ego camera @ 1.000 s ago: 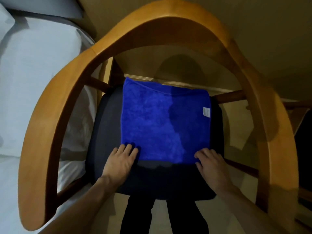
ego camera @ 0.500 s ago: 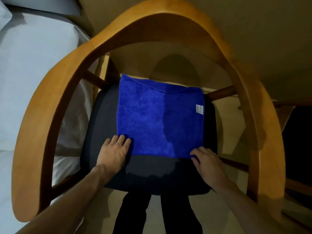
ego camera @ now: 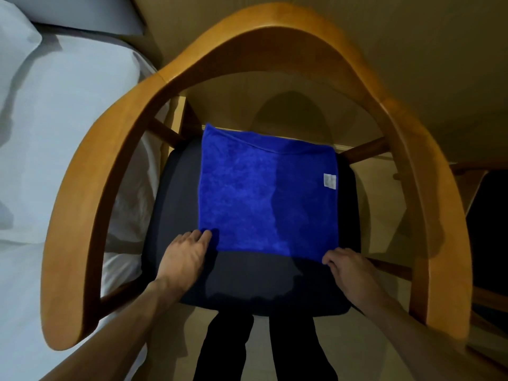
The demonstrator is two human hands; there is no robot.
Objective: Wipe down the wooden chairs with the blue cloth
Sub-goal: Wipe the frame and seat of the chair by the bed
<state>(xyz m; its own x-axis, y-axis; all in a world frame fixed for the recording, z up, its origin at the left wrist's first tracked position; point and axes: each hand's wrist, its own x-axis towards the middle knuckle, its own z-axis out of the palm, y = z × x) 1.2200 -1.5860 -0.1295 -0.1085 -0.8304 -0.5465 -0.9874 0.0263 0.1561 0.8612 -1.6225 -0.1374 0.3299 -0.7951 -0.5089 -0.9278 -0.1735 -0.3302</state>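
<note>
A blue cloth [ego camera: 264, 199] lies spread flat on the dark seat cushion [ego camera: 247, 284] of a wooden chair [ego camera: 90, 188] with a curved arm-and-back rail. A small white label sits near the cloth's right edge. My left hand [ego camera: 184, 257] is at the cloth's near left corner, its fingertips pinching that corner. At the near right corner my right hand [ego camera: 349, 270] has its fingers curled round the edge. Both forearms reach in over the seat's front.
A bed with white sheets [ego camera: 55, 133] and a pillow stands close on the chair's left. A second wooden chair [ego camera: 481, 215] shows at the right edge. My dark trouser legs [ego camera: 264, 350] stand on the pale floor below the seat. A beige wall lies behind.
Both hands have drawn back from lying flat on the cloth's near edge to its two near corners, and the fingers have curled onto them. The cloth itself has not visibly shifted.
</note>
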